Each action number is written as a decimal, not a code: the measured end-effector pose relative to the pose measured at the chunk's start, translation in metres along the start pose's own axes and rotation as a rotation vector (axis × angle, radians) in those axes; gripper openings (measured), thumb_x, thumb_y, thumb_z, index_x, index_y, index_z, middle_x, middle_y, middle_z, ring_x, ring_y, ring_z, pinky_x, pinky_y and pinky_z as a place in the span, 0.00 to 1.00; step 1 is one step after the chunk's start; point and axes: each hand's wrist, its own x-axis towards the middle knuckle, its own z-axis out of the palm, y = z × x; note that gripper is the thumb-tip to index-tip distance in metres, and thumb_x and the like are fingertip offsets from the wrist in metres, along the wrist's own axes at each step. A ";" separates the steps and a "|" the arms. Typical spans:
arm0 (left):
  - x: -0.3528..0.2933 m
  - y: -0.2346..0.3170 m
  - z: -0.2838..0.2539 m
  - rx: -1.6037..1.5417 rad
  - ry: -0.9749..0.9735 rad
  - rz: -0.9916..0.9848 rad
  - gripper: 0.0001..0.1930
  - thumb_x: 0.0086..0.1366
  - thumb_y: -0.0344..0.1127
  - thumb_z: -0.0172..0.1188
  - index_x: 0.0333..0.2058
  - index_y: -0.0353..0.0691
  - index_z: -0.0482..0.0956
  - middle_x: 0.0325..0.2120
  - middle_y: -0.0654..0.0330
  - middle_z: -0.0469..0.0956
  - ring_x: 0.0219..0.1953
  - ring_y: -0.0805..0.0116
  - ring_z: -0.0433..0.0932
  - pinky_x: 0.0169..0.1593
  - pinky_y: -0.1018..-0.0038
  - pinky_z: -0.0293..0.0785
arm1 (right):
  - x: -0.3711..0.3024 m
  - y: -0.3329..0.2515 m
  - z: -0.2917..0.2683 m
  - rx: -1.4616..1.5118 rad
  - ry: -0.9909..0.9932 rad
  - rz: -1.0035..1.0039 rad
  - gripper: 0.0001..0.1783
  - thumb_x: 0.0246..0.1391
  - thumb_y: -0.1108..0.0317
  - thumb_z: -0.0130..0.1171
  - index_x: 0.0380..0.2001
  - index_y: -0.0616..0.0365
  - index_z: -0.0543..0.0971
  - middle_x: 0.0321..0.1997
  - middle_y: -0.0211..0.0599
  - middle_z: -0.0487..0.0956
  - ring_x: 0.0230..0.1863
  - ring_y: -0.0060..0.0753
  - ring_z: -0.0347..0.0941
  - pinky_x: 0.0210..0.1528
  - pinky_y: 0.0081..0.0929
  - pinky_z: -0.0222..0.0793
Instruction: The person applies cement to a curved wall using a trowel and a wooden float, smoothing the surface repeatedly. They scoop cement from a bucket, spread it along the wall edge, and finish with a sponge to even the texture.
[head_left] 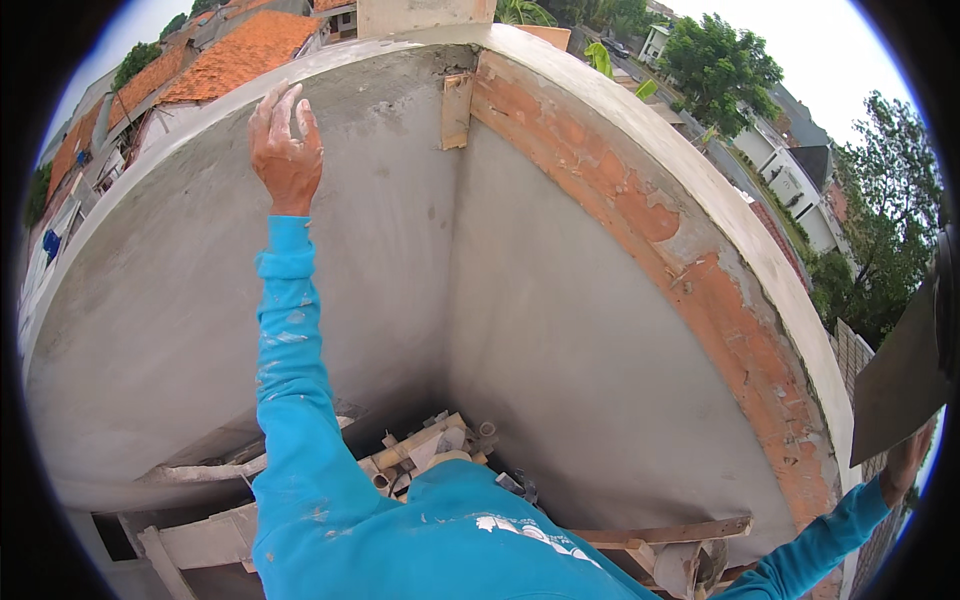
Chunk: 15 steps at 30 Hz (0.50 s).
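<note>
- While the left hand [287,150] is up near the top of the left wall [370,220], its fingers [284,114] are loosely bent, a little apart, pinching nothing I can see. Can't tell if they touch the plaster. If that plaster is soft, a brush of them could mark it.
- Right hand [906,462] is out at far right, by the lower edge of the flat tool [898,382]. Looks like it carries the tool, but the fingers are hidden, so can't tell how firm the grip is.
- Tool is tilted up near the outer end of the rim [810,350]. A slick or weak grip could drop it, maybe over the outside; a careless swing could nick the rim.
- Arms are wide apart, so a lean to either side could cost balance. Roofs [240,55] sit well below, so a slip outward would be bad. Footing isn't visible.
- Scrap wood [430,445] is heaped in the corner below, plus a loose-looking plank [690,530]. A foot there could roll or snag.
- Orange band [720,290] on the right wall [560,290] is patchy. Dust or loose bits could spoil the bond.
- Wood block [456,112] sits high in the corner; an elbow could knock it if it isn't fixed.
</note>
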 end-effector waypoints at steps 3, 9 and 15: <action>0.032 -0.034 0.045 0.054 0.029 0.130 0.12 0.66 0.37 0.58 0.46 0.43 0.82 0.50 0.61 0.78 0.53 0.60 0.75 0.63 0.59 0.67 | 0.097 -0.078 0.049 0.045 -0.229 -0.175 0.41 0.58 0.49 0.61 0.65 0.63 0.61 0.65 0.45 0.66 0.64 0.38 0.64 0.64 0.35 0.60; 0.039 -0.082 0.093 0.348 -0.031 0.232 0.15 0.68 0.45 0.55 0.43 0.42 0.83 0.43 0.60 0.82 0.46 0.63 0.78 0.65 0.61 0.64 | 0.220 -0.229 0.251 0.055 -0.611 -0.206 0.41 0.50 0.51 0.67 0.63 0.61 0.66 0.64 0.44 0.69 0.67 0.42 0.63 0.70 0.46 0.57; 0.027 -0.073 0.111 0.329 -0.024 0.166 0.17 0.67 0.46 0.55 0.32 0.39 0.85 0.31 0.59 0.83 0.35 0.64 0.80 0.60 0.65 0.68 | 0.285 -0.289 0.402 -0.200 -0.646 -0.477 0.27 0.55 0.70 0.57 0.59 0.54 0.71 0.61 0.38 0.73 0.64 0.38 0.66 0.70 0.51 0.57</action>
